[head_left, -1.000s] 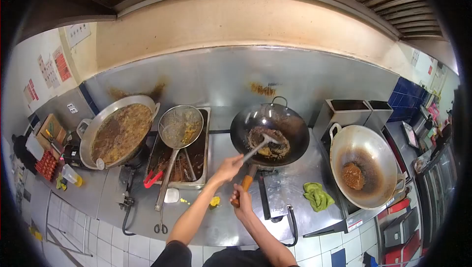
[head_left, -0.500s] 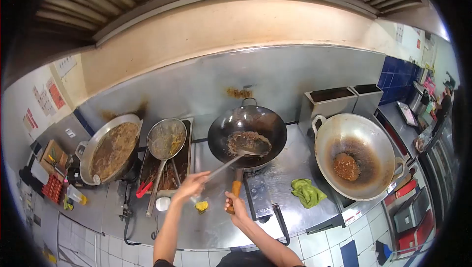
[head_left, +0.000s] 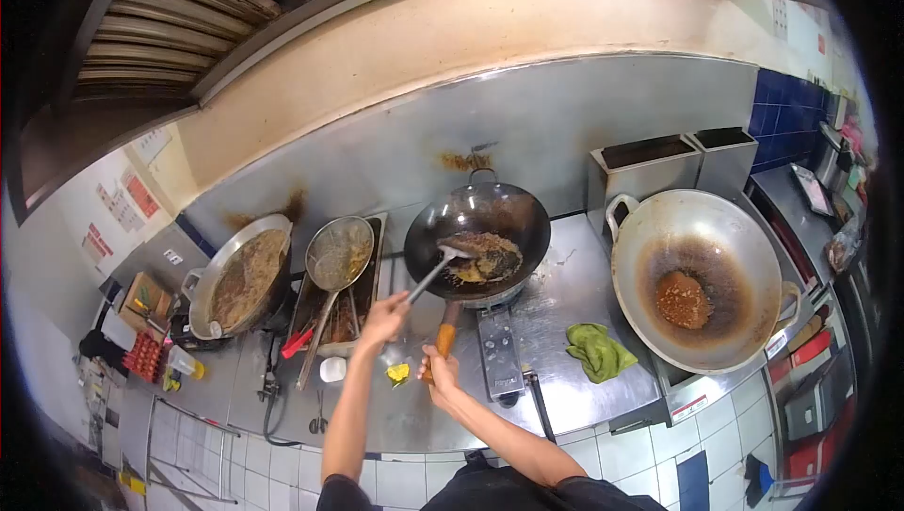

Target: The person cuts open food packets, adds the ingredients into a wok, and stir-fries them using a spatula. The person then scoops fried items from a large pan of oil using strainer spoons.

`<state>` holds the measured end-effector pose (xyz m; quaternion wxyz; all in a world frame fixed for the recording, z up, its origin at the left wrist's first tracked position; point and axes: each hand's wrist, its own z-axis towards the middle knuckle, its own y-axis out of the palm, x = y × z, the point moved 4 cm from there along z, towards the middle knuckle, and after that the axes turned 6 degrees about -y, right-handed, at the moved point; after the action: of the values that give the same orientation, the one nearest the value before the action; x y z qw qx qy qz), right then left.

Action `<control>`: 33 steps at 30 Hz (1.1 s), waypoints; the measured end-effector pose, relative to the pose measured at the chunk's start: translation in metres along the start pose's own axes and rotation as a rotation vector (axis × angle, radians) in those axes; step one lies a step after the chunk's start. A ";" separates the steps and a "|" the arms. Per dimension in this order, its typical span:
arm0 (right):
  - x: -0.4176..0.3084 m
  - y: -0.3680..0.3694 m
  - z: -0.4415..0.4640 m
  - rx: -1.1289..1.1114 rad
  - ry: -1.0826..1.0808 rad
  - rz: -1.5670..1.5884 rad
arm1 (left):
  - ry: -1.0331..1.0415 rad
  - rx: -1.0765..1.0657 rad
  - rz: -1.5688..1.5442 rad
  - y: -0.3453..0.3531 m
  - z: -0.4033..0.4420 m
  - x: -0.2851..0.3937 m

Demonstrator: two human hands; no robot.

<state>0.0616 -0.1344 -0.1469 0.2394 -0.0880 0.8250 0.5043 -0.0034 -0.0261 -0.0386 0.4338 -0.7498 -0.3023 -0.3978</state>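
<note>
My left hand (head_left: 384,319) is closed round the shaft of a long metal wok spatula (head_left: 429,279). The spatula's head lies inside a dark wok (head_left: 529,245), against brown, crumbly food (head_left: 490,245) with some yellowish bits. Wrapped round the wok's wooden handle (head_left: 444,338) is my right hand (head_left: 440,376), just right of and below the left one. A small yellow item (head_left: 397,374) rests on the steel counter near my right hand, with a white round object (head_left: 332,369) to its left.
Left of the wok, a wire strainer (head_left: 339,254) with a long handle lies across a tray. A big pan of brown food (head_left: 247,280) stands farther left. At right are a green cloth (head_left: 601,353) and a wide metal wok (head_left: 650,330) holding reddish-brown paste.
The spatula's head has moved left and up within the wok, and its shaft is steeper. Food has spread, showing yellowish bits. The whole view has shifted slightly.
</note>
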 end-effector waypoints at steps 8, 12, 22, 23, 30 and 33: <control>-0.011 -0.003 -0.002 0.030 0.037 -0.022 | -0.076 -0.126 -0.061 -0.035 -0.025 0.005; 0.004 0.006 0.000 0.031 -0.011 -0.010 | -0.023 -0.108 -0.091 0.008 -0.002 -0.001; 0.019 0.022 0.005 0.102 -0.037 -0.044 | -0.002 -0.145 -0.100 -0.014 0.025 -0.005; 0.022 0.024 0.004 0.104 -0.043 -0.048 | -0.006 -0.178 -0.146 -0.009 0.029 -0.006; 0.021 0.004 0.011 0.101 -0.021 -0.109 | 0.025 -0.228 -0.041 -0.073 0.035 -0.009; 0.035 0.021 0.015 0.052 -0.055 -0.062 | 0.111 -0.218 -0.107 -0.031 0.069 -0.026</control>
<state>0.0273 -0.1083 -0.1532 0.2797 -0.0936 0.8280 0.4770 -0.0184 0.0461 -0.0694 0.3436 -0.7521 -0.2725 -0.4919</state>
